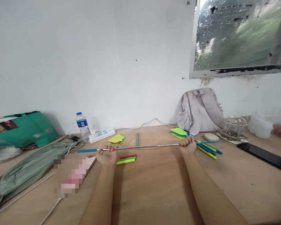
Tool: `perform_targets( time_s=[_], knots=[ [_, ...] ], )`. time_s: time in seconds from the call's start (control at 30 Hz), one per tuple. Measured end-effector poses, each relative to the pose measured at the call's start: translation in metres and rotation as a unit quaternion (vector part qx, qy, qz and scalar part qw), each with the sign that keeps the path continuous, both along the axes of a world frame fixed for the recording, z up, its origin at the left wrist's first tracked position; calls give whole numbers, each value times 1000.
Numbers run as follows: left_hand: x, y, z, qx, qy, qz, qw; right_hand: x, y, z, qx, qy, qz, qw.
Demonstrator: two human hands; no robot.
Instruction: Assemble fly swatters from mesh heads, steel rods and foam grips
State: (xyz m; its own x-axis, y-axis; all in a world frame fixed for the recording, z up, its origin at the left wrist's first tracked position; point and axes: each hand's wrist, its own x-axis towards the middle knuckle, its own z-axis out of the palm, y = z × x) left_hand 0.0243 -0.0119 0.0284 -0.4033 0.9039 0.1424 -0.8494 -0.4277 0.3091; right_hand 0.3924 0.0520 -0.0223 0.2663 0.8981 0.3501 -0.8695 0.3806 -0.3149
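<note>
A long thin metal rod [152,146] with a blue grip [87,150] at its left end stretches level across the table between my hands. My left hand [107,157] is closed on it just beside the grip. Further right, my right hand [187,146] wraps round the rod's other part, and a thin blue piece [212,142] extends beyond that hand. Red, green and yellow grips [126,158] lie together near my left hand. Several blue and yellow-green grips [207,150] lie beside my right hand. Flat yellow [117,138] and yellow-green pieces [179,131] are stacked behind the rod.
Several thin metal rods [137,140] lie behind the held one. A white power strip [101,135], water bottle [82,124], green bag [25,131] and phone [76,175] are at left. A backpack [199,109], plastic cup [235,126] and black object [265,156] are at right.
</note>
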Motion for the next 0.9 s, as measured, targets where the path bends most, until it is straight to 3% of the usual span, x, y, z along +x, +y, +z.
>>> perform_targets(
  time_s=[0.2,0.43,0.73,0.9],
  knots=[
    [-23,10,-12,-21,-7,51,998,22,0,-2,16,29,-28,999],
    [-35,2,-17,-67,6,25,997,31,-3,0,33,38,-15,999],
    [-20,6,-12,-88,20,15,996,31,-4,-2,39,63,-20,997],
    [-6,5,-9,-54,23,19,998,31,-5,-2,40,74,-34,996]
  ],
)
